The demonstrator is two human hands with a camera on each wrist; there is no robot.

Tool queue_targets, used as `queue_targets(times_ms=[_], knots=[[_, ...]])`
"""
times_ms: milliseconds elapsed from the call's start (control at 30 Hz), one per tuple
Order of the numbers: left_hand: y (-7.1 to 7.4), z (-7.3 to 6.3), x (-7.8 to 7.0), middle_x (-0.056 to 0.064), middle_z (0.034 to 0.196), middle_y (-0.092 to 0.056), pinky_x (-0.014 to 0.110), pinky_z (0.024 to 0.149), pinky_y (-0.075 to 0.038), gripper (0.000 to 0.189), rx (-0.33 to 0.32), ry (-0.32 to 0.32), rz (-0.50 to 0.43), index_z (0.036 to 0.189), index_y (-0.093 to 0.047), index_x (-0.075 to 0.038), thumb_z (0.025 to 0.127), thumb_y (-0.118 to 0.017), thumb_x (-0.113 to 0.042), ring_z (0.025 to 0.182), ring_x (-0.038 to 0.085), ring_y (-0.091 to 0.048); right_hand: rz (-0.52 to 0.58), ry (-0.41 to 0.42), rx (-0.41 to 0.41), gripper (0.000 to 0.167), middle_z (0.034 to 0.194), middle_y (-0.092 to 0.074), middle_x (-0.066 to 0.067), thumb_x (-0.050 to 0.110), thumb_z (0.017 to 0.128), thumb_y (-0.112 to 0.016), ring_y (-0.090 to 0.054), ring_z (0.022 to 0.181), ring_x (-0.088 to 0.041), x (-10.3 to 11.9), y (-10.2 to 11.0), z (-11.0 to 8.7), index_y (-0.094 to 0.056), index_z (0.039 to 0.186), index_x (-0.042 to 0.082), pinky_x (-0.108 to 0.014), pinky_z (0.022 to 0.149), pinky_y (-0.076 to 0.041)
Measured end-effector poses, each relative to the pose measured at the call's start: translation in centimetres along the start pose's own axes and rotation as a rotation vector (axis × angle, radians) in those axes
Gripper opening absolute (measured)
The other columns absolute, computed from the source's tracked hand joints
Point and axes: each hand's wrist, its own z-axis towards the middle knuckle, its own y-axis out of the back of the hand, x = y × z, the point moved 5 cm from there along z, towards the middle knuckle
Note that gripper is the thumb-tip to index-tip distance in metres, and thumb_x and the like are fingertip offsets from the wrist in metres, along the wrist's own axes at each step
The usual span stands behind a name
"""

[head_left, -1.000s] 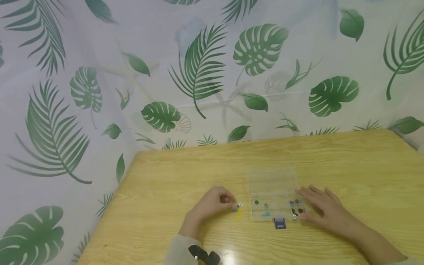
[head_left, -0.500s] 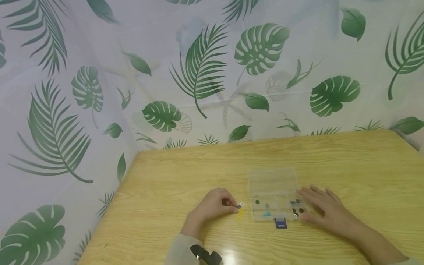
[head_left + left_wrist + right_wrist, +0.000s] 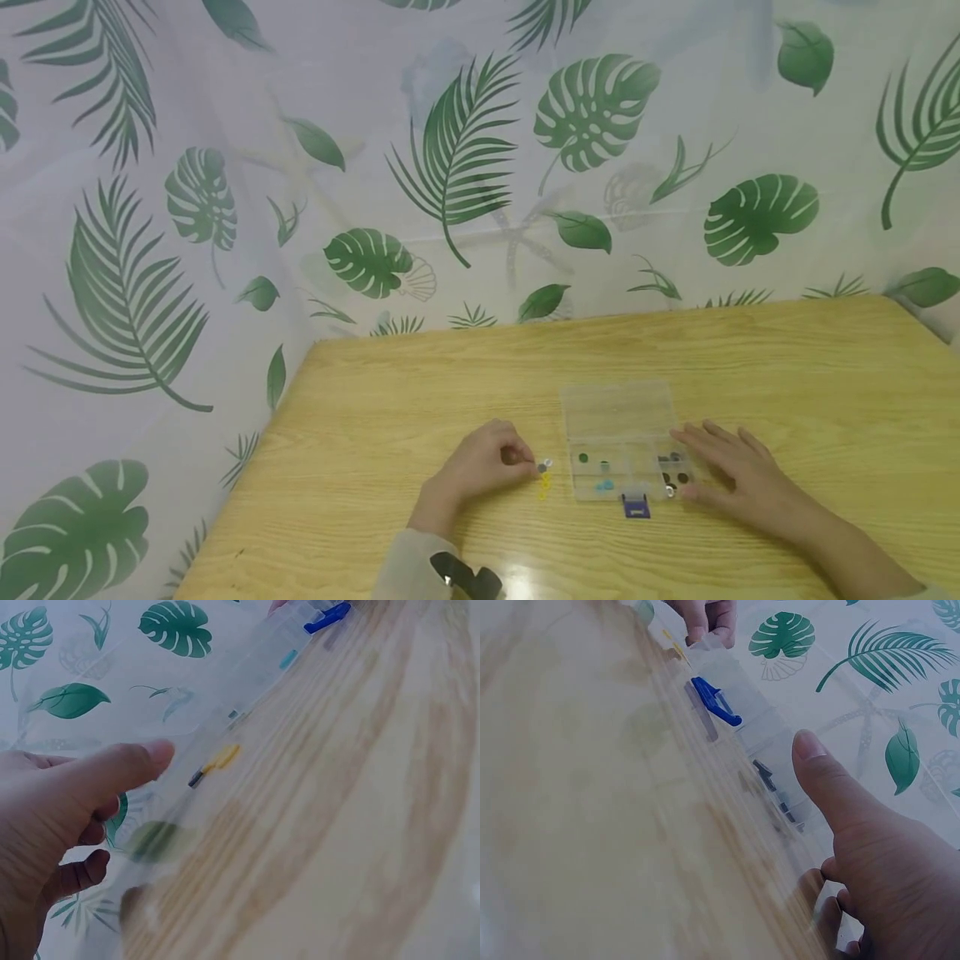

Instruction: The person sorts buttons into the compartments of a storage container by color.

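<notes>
My left hand (image 3: 487, 458) is low over the table, thumb and forefinger tips together beside a few small pieces. Those are a yellow piece (image 3: 545, 483), a dark grey one (image 3: 542, 468) and a white ring-like one (image 3: 548, 462). I cannot tell whether something tiny is between the fingertips. To the right lies a clear plastic compartment box (image 3: 630, 458), its lid (image 3: 617, 408) folded back and its blue latch (image 3: 637, 507) toward me. My right hand (image 3: 735, 479), fingers spread and relaxed, rests at the box's right edge.
Inside the box, green discs (image 3: 583, 458) and light blue pieces (image 3: 604, 485) lie on the left, dark round pieces (image 3: 682, 478) on the right. The wooden table (image 3: 420, 383) meets a leaf-printed cloth (image 3: 480, 167) behind and at the left.
A teal bit seen at my left fingertips a second ago no longer shows. The left hand has shifted only slightly; the right hand stays at the box.
</notes>
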Motion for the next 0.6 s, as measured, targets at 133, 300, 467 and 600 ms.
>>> queue_targets(times_ms=[133, 300, 467, 600], knots=[[0.5, 0.2, -0.7, -0.014, 0.079, -0.052, 0.017, 0.066, -0.042, 0.013, -0.026, -0.021, 0.007, 0.083, -0.068, -0.023, 0.082, -0.074, -0.035, 0.074, 0.003, -0.045, 0.001, 0.000, -0.001, 0.067, 0.140, -0.043, -0.026, 0.029, 0.084, -0.070, -0.031, 0.127, -0.055, 0.0, 0.0, 0.0, -0.041, 0.143, 0.017, -0.061, 0.110, 0.003], [1.2, 0.3, -1.8, -0.013, 0.079, -0.053, 0.017, 0.067, -0.041, 0.011, -0.066, -0.083, 0.020, 0.083, -0.067, -0.022, 0.082, -0.074, -0.031, 0.075, 0.004, -0.043, 0.006, 0.003, -0.001, 0.068, 0.140, -0.043, -0.027, 0.028, 0.084, -0.070, -0.031, 0.127, -0.056, 0.0, 0.0, 0.1, -0.041, 0.143, 0.016, -0.063, 0.109, 0.003], [0.9, 0.8, -3.0, -0.010, 0.078, -0.056, 0.016, 0.068, -0.039, 0.011, -0.071, -0.171, 0.034, 0.084, -0.068, -0.018, 0.082, -0.074, -0.027, 0.074, 0.004, -0.043, 0.000, 0.002, 0.003, 0.068, 0.140, -0.042, -0.026, 0.029, 0.084, -0.070, -0.031, 0.127, -0.056, -0.1, -0.1, 0.1, -0.040, 0.144, 0.017, -0.061, 0.110, 0.004], [0.2, 1.4, -4.1, -0.008, 0.076, -0.056, 0.013, 0.067, -0.037, 0.009, -0.067, -0.252, 0.076, 0.085, -0.070, -0.016, 0.083, -0.074, -0.025, 0.073, 0.005, -0.044, 0.005, 0.006, 0.007, 0.067, 0.141, -0.042, -0.026, 0.028, 0.084, -0.070, -0.030, 0.127, -0.056, -0.2, -0.2, 0.1, -0.040, 0.144, 0.017, -0.061, 0.110, 0.005]])
